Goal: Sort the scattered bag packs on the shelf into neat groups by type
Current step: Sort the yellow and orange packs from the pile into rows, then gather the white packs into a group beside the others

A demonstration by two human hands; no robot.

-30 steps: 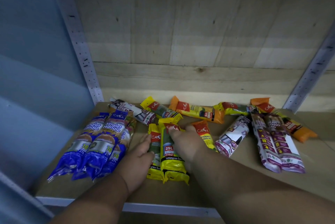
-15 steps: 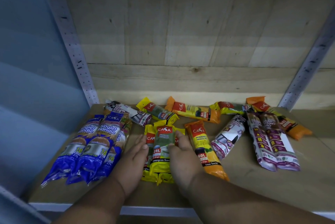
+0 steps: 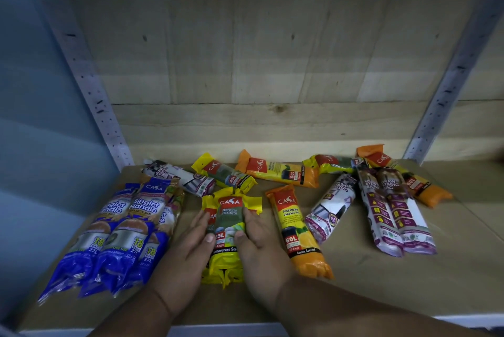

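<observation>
Your shelf is a wooden board with a plank back wall at twelve o'clock and slotted metal uprights at ten and two. The largest group, the blue Singlet Handle packs, lies side by side at eight o'clock, touching one another. At three o'clock two purple-and-white Draw String packs lie parallel and touching, with a third Draw String pack tilted just beside them and a fourth at eleven o'clock.

An orange 60L pack lies just right of your right hand; another orange 60L pack lies crosswise at twelve o'clock, and a third orange pack sits at two o'clock, partly under the Draw String pair. Loose yellow 25L packs lie at twelve and one o'clock.

At the centre, the stack of yellow 25L lemongrass packs sits between your hands. Your left hand presses its left side, fingers nearly straight, thumb tip on the top pack. Your right hand presses the right side likewise, fingers lightly bent, thumb on the pack's face.
</observation>
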